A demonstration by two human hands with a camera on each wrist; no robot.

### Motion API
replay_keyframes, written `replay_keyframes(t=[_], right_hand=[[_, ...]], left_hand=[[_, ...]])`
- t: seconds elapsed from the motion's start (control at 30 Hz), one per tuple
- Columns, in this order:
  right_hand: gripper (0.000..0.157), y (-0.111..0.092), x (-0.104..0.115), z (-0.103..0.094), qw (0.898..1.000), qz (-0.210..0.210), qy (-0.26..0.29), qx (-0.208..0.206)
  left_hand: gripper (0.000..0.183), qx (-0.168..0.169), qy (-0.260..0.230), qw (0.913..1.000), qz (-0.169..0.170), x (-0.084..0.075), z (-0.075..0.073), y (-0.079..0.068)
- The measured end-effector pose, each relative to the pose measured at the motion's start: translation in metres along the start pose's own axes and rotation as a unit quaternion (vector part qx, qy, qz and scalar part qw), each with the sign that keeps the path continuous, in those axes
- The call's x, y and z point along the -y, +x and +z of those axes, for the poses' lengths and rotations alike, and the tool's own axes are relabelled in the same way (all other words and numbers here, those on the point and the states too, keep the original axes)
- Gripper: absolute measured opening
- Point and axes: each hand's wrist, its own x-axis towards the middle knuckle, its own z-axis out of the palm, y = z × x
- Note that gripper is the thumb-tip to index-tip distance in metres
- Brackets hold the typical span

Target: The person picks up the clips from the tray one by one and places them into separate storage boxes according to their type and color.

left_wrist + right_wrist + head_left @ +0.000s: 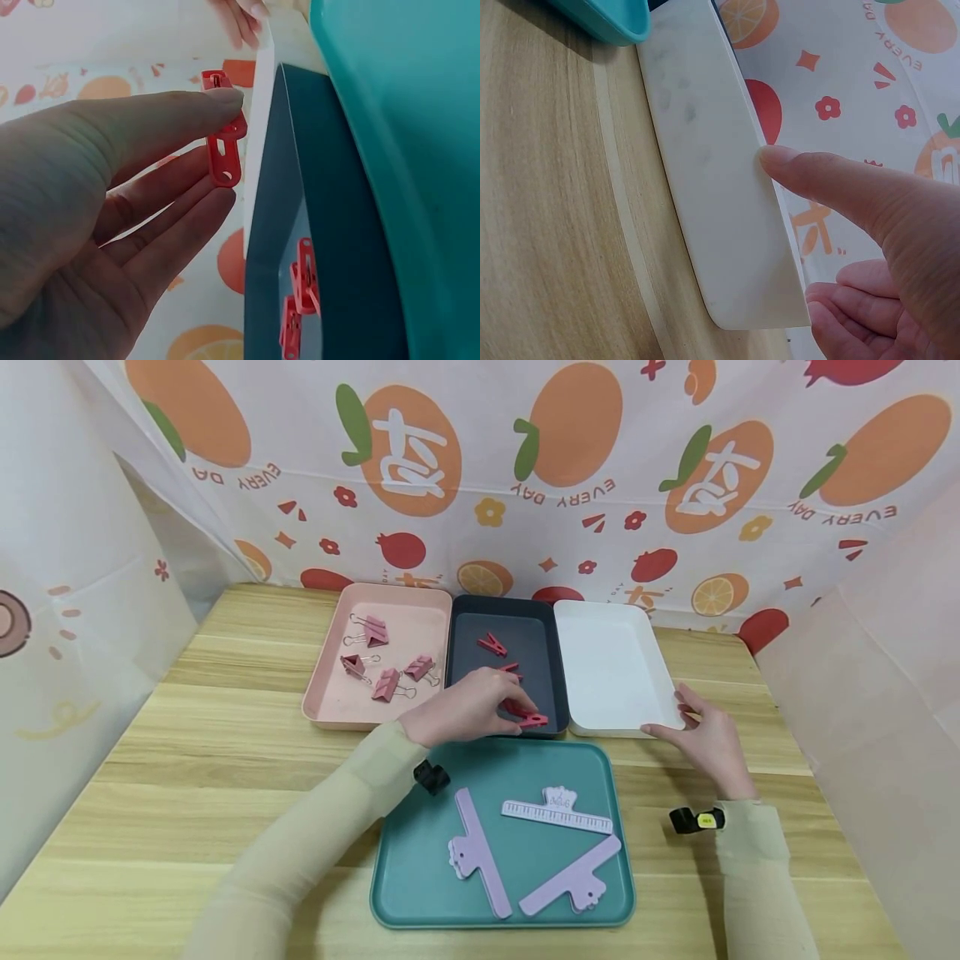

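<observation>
My left hand [468,703] is over the front of the dark tray [471,639], with a red clothespin [223,161] pinched between thumb and fingers. More red clothespins [492,644] lie inside that tray, some partly hidden behind the hand. To the right, my right hand [708,739] holds the near right corner of a white tray [611,668]. Its thumb [780,156] rests on the front rim, while the other fingers [855,315] are bent by the side wall. Nothing lies in the white tray.
A pink tray [324,693] on the left holds several pink binder clips [386,685]. Nearer, a teal tray [408,885] carries three lilac ruler-shaped clips [480,852]. All stand on a wooden table [172,793], with a fruit-printed curtain [480,539] behind.
</observation>
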Motion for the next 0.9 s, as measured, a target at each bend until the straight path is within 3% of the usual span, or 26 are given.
replay_keyframes(t=[0.33, 0.5, 0.77, 0.9], right_hand=[[0.106, 0.0, -0.001, 0.0, 1.0, 0.006, -0.002, 0.0], [0.106, 0.0, -0.001, 0.001, 1.0, 0.007, 0.001, 0.001], [0.104, 0.0, 0.0, 0.002, 1.0, 0.002, 0.002, -0.006], [0.105, 0.0, -0.001, 0.001, 1.0, 0.002, 0.007, -0.005]], left_hand=[[0.03, -0.004, 0.005, 0.9986, -0.052, 0.018, 0.002, 0.016], [0.031, -0.004, 0.013, 0.9982, -0.059, 0.021, 0.005, 0.026], [0.071, -0.013, 0.042, 0.9945, -0.096, 0.022, 0.007, 0.034], [0.076, -0.016, 0.039, 0.994, -0.101, 0.021, 0.006, 0.03]])
